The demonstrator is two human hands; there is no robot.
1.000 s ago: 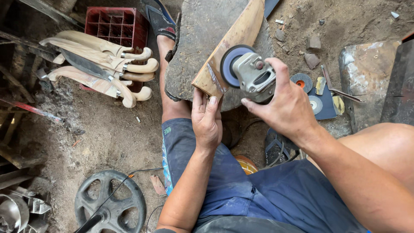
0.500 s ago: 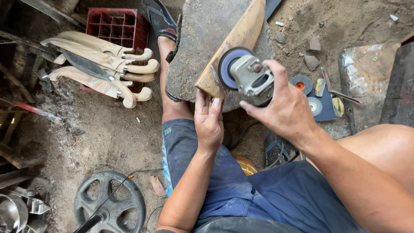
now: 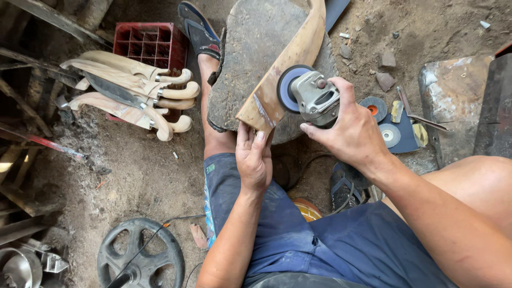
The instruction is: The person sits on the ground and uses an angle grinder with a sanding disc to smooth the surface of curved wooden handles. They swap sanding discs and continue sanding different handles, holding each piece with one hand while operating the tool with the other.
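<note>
Two bare hands at work over a flat stone slab (image 3: 250,48) propped across the left shin. Left hand (image 3: 254,160) pressing flat on the near end of a curved wooden sheath blank (image 3: 290,69), fingers extended, pinning rather than wrapping. Right hand (image 3: 352,133) closed tight around the body of an angle grinder (image 3: 314,98), disc (image 3: 285,88) set against the blank's right edge, just beyond the left fingertips.

Blank's long axis running from near-left to far-right, bowing at the far end, where it leaves the top of the view. Grinder to the right of the blank, disc face toward the wood; right hand nearer the contact point, left hand nearer the blank's near end.

Far left: a pile of finished curved knives in pale wooden sheaths (image 3: 133,85) against a red plastic crate (image 3: 154,42). Spare grinding discs (image 3: 381,120) on the ground to the right, just beside the right hand. Dark spoked wheel (image 3: 141,256) near left.

Hard to tell: whether the disc is spinning, and whether it truly touches the wood. Grinder's cord and rear body hidden under the right hand. Underside of the blank not visible.
</note>
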